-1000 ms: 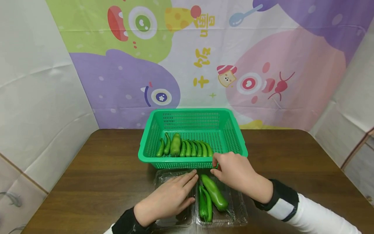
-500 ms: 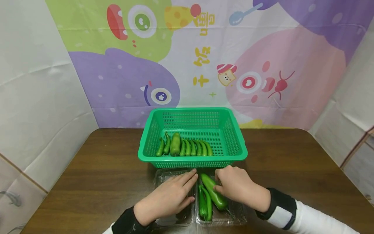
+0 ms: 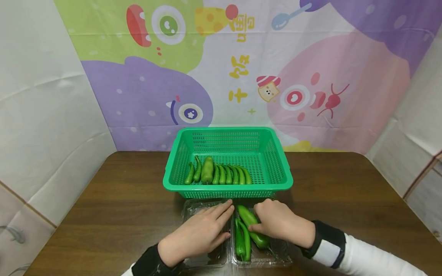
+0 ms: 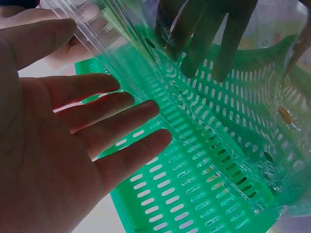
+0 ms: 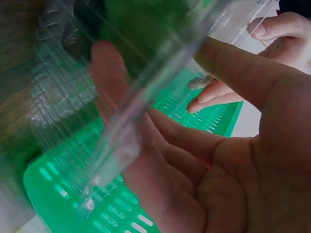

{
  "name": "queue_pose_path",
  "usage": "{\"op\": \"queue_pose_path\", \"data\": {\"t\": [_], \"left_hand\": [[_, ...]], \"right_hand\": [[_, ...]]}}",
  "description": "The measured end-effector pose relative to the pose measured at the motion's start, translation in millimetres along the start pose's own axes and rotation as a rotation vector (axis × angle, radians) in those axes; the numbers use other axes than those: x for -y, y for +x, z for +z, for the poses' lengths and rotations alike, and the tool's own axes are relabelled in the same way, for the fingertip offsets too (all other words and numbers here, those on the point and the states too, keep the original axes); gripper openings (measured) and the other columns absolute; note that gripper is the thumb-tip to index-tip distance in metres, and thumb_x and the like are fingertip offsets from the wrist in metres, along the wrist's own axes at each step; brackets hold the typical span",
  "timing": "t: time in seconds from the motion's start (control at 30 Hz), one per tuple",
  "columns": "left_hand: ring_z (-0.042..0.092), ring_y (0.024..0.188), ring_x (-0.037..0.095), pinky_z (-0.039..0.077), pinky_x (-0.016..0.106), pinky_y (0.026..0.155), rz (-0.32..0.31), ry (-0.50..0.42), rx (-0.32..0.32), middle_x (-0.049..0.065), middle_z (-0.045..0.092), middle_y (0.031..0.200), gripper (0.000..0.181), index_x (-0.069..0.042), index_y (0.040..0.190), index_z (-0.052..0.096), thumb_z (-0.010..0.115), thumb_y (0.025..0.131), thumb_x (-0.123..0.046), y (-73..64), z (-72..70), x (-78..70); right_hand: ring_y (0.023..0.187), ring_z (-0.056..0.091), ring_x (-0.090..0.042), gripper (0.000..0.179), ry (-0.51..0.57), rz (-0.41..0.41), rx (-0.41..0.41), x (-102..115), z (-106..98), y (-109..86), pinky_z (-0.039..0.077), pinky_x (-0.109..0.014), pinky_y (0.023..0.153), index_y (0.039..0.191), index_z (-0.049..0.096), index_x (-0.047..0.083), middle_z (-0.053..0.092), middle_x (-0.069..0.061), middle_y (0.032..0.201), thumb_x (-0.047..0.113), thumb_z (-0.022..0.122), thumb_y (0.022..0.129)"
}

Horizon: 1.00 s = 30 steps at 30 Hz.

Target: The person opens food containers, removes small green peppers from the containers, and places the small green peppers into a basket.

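Note:
An unfolded clear plastic clamshell box (image 3: 255,263) lies before me, with one large green pepper (image 3: 261,240) and two slim green peppers (image 3: 239,241) in its right half. My right hand (image 3: 281,219) is over the large pepper, thumb across its top and fingers bent along its right side; the fingertips are hidden. Through clear plastic in the right wrist view, that hand's fingers (image 5: 109,63) show near a blurred green patch. My left hand (image 3: 202,235) lies over the box's left half with straight fingers, the tips at the middle fold. In the left wrist view its fingers (image 4: 131,153) are spread beside the plastic.
Just behind the box stands a green slotted basket (image 3: 226,188). A row of several small green peppers (image 3: 229,174) and one big pepper (image 3: 207,170) lies in it. Both stand on a brown wooden table (image 3: 114,207), with a cartoon cloth (image 3: 241,115) hanging at the back.
My right hand has come back from the basket's front rim, down over the large pepper. The left hand and the peppers have kept their places.

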<state>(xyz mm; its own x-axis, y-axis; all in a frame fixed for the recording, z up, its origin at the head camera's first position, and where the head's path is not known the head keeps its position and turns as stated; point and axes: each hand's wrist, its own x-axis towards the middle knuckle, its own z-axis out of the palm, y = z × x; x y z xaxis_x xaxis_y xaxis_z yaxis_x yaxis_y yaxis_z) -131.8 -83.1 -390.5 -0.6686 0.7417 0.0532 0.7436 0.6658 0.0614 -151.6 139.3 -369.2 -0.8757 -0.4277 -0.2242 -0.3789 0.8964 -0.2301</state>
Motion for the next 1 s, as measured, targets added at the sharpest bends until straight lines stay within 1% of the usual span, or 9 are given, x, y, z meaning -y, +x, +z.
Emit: {"op": "queue_pose_path", "data": {"t": [0.17, 0.33, 0.43, 0.6, 0.73, 0.9, 1.0], "left_hand": [[0.048, 0.129, 0.025, 0.047, 0.042, 0.099, -0.001, -0.008, 0.006, 0.011, 0.034, 0.152, 0.062, -0.006, 0.146, 0.037, 0.051, 0.097, -0.041, -0.5, -0.8, -0.2], [0.047, 0.13, 0.025, 0.046, 0.042, 0.1, -0.003, -0.018, 0.013, 0.011, 0.033, 0.153, 0.062, -0.007, 0.147, 0.036, 0.051, 0.097, -0.041, -0.6, -1.1, -0.1], [0.047, 0.13, 0.025, 0.046, 0.042, 0.1, -0.002, -0.016, 0.009, 0.011, 0.033, 0.153, 0.062, -0.007, 0.147, 0.036, 0.051, 0.097, -0.041, -0.7, -1.2, -0.1], [0.047, 0.13, 0.025, 0.046, 0.042, 0.1, -0.002, -0.012, 0.004, 0.011, 0.033, 0.153, 0.062, -0.007, 0.146, 0.037, 0.051, 0.097, -0.041, -1.0, -0.9, -0.3], [0.047, 0.13, 0.025, 0.046, 0.042, 0.1, 0.002, -0.015, 0.001, 0.011, 0.034, 0.152, 0.062, -0.006, 0.146, 0.037, 0.051, 0.097, -0.041, -1.5, -0.7, -0.3], [0.047, 0.13, 0.025, 0.046, 0.042, 0.1, 0.009, -0.012, -0.004, 0.012, 0.034, 0.152, 0.062, -0.006, 0.146, 0.037, 0.051, 0.097, -0.041, -1.2, -0.6, 0.2], [0.047, 0.13, 0.025, 0.046, 0.042, 0.1, 0.01, -0.011, -0.006, 0.012, 0.034, 0.152, 0.061, -0.006, 0.146, 0.037, 0.051, 0.097, -0.04, -1.0, -0.5, 0.3]], "right_hand": [[0.042, 0.043, -0.012, 0.041, 0.03, -0.042, 0.008, 0, 2, 5.7, 0.033, -0.025, 0.044, 0.058, 0.051, 0.014, 0.041, 0.003, 0.05, 0.039, 0.076, 0.079], [0.043, 0.04, -0.011, 0.042, 0.024, -0.048, 0.02, 0, 3, 10.4, 0.032, -0.025, 0.046, 0.057, 0.05, 0.014, 0.04, 0.003, 0.051, 0.039, 0.076, 0.078], [0.045, 0.043, -0.012, 0.039, 0.041, -0.039, 0.033, 0, 4, 12.0, 0.033, -0.026, 0.047, 0.061, 0.051, 0.014, 0.044, 0.002, 0.053, 0.037, 0.077, 0.078], [0.047, 0.048, -0.014, 0.032, 0.109, 0.0, 0.076, 1, 4, 13.6, 0.037, -0.027, 0.047, 0.068, 0.054, 0.012, 0.049, -0.001, 0.057, 0.033, 0.076, 0.079], [0.049, 0.05, -0.014, 0.03, 0.129, 0.027, 0.101, 1, 5, 14.7, 0.038, -0.028, 0.049, 0.071, 0.056, 0.011, 0.05, -0.002, 0.058, 0.032, 0.076, 0.079], [0.05, 0.05, -0.014, 0.028, 0.141, 0.04, 0.095, -1, 6, 14.2, 0.039, -0.028, 0.048, 0.071, 0.057, 0.01, 0.051, -0.002, 0.059, 0.03, 0.076, 0.079], [0.05, 0.05, -0.014, 0.027, 0.173, 0.042, 0.086, -2, 6, 14.2, 0.038, -0.027, 0.047, 0.071, 0.056, 0.011, 0.052, -0.002, 0.059, 0.029, 0.075, 0.079]]}}
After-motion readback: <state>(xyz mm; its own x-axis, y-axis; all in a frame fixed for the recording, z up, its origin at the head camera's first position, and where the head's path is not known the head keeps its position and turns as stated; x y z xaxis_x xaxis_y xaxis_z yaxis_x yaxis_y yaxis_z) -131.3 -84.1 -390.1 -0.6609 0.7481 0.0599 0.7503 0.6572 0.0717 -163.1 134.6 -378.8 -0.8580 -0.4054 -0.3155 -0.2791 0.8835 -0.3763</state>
